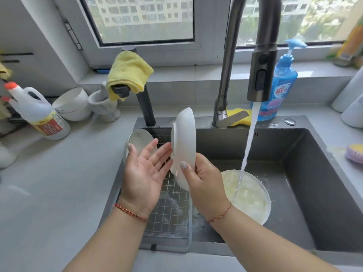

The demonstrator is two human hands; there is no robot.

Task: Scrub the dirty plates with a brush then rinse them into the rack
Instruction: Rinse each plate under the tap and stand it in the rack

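My right hand grips the lower rim of a clean white plate, holding it upright on edge over the wire rack at the sink's left side. My left hand is open, palm up, just left of the plate, fingertips close to its back. A metal plate leans in the rack's far end, partly behind my left hand. A dirty white plate with yellowish residue lies flat on the sink floor under the running water. A purple and yellow brush sits on the counter at the right edge.
The tap runs a stream into the dark sink. Blue soap bottle and yellow sponge stand behind the sink. Yellow cloth drapes a second spout. White bowls and a cleaner bottle sit at left.
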